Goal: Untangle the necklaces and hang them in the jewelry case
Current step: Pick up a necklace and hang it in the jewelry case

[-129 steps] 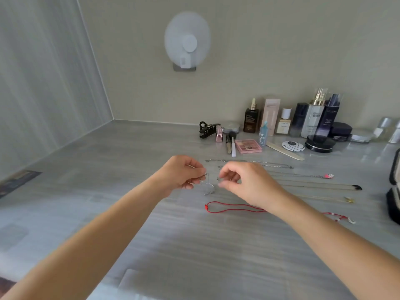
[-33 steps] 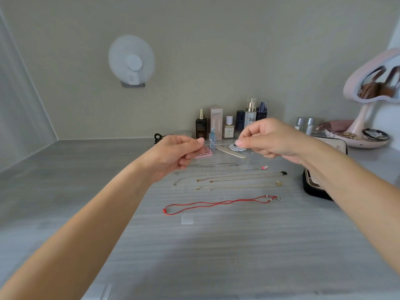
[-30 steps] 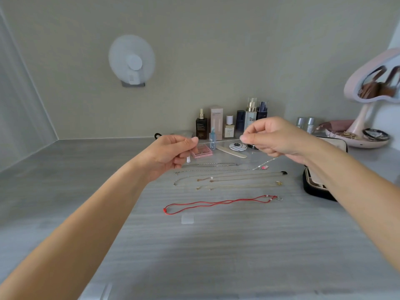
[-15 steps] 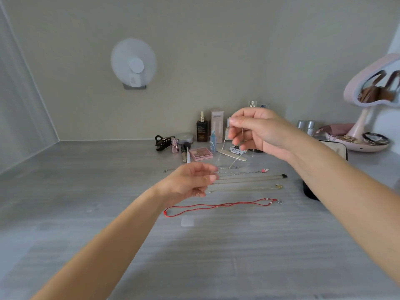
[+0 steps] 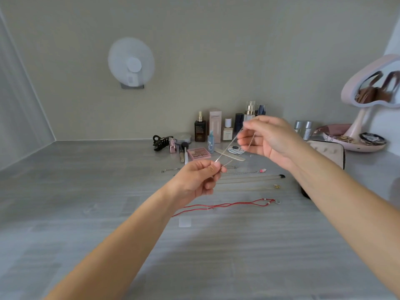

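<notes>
The left hand pinched the lower end of a thin silver chain at frame centre; the right hand pinched its upper part, holding it above the surface; the jewelry case stood at mid-right.

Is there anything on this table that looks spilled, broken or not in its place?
Nothing looks spilled or broken. The only stray thing is a small pale square on the table, on the near side of the red cord; what it is cannot be told.
</notes>
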Available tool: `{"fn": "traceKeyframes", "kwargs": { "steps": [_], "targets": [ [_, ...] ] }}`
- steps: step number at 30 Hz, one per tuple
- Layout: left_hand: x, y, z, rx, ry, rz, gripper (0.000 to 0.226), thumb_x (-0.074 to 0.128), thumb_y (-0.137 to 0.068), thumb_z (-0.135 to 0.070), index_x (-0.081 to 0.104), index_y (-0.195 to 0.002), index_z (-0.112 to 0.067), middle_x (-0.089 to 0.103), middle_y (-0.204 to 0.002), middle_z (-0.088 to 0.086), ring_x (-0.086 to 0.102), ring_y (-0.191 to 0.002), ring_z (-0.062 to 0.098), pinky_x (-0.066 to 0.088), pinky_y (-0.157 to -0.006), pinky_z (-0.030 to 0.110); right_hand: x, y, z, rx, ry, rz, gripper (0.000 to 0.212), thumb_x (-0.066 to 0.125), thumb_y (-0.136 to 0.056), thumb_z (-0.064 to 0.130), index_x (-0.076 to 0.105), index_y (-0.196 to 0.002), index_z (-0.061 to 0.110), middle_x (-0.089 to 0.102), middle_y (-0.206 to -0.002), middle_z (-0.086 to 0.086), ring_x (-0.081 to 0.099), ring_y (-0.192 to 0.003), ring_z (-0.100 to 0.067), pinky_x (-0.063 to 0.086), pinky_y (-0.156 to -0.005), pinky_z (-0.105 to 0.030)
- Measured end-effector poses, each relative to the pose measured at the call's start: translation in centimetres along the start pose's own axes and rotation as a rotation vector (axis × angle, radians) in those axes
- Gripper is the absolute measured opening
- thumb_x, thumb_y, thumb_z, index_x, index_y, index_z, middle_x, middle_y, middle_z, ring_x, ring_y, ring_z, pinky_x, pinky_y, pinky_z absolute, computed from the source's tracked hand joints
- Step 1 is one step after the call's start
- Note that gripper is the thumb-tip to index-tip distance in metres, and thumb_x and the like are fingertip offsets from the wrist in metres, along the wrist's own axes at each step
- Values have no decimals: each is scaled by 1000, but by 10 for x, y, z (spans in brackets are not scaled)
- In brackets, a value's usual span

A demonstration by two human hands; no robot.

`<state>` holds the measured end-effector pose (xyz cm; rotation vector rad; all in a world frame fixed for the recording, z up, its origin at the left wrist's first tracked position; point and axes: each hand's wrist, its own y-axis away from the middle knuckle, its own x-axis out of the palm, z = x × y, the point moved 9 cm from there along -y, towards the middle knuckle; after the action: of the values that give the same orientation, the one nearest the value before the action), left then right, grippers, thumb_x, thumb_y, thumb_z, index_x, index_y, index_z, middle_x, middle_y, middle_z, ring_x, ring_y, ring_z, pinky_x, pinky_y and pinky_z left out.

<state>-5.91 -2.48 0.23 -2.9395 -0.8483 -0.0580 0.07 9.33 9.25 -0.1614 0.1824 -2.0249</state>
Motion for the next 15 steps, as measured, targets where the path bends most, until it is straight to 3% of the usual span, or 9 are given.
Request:
{"fn": "traceKeyframes", "kwargs": {
  "steps": [8, 13, 15],
  "targets": [
    [-19, 10, 4, -90, -285, -36, 29, 42, -97, -21, 61, -77, -13, 43, -60, -4, 39, -53, 9, 40, -53, 18, -63, 33, -46, 110, 161, -179, 17, 57, -87, 13, 61, -71, 11, 64, -71, -3, 59, -62, -11, 51, -50, -22],
    [-15, 5, -15, -19, -657, -152, 33, 42, -96, -29, 58, -68, -22, 57, -81, -2, 48, -79, 11, 37, -74, 25, -76, 51, -85, 233, 352, -148, 13, 59, -86, 15, 66, -78, 8, 66, -73, -2, 56, -62, -10, 47, -53, -22],
    [-8, -1, -21, -11, -657, -158, 32, 43, -96, -28, 58, -68, -23, 62, -88, -1, 51, -84, 9, 37, -80, 26, -76, 57, -95, 263, 398, -128, 13, 60, -86, 15, 66, -76, 10, 66, -74, -1, 56, -63, -10, 44, -54, -22]
  ]
}}
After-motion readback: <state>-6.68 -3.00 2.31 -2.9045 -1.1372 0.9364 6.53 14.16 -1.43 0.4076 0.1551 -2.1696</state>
